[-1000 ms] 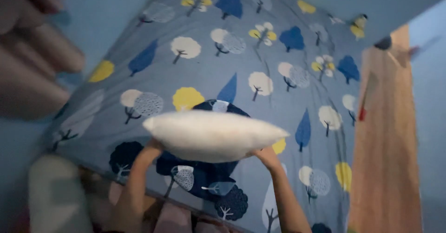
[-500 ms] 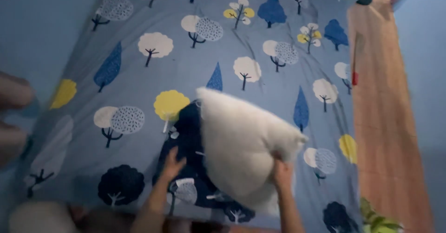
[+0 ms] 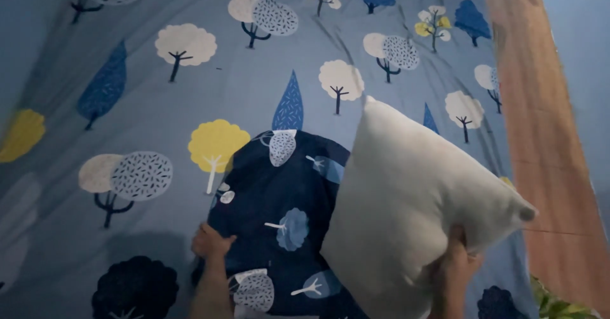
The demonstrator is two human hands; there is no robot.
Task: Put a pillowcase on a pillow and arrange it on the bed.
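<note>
Right hand: my right hand (image 3: 456, 263) gripped the lower edge of the white pillow (image 3: 413, 208), fingers curled up into its fabric, holding it clear of the bed.
Pillow: it stood tilted above that hand, one corner pointing away from me and another sticking out to the hand's right, toward the wooden bed frame (image 3: 540, 135).
Left hand: my left hand (image 3: 210, 241) lay on the near left edge of the dark navy pillowcase (image 3: 279, 217); fingers bent onto the cloth, though I could not tell whether they pinched it or only pressed.
Pillowcase: it lay flat on the bed between my two hands, printed with pale trees, its right side hidden behind the pillow.
Bedsheet: the light blue bedsheet (image 3: 210, 96), with white, yellow and blue trees, spread beyond and to the left of both hands.
Plant: green leaves (image 3: 556, 306) showed just right of my right hand, at the frame's near end.
</note>
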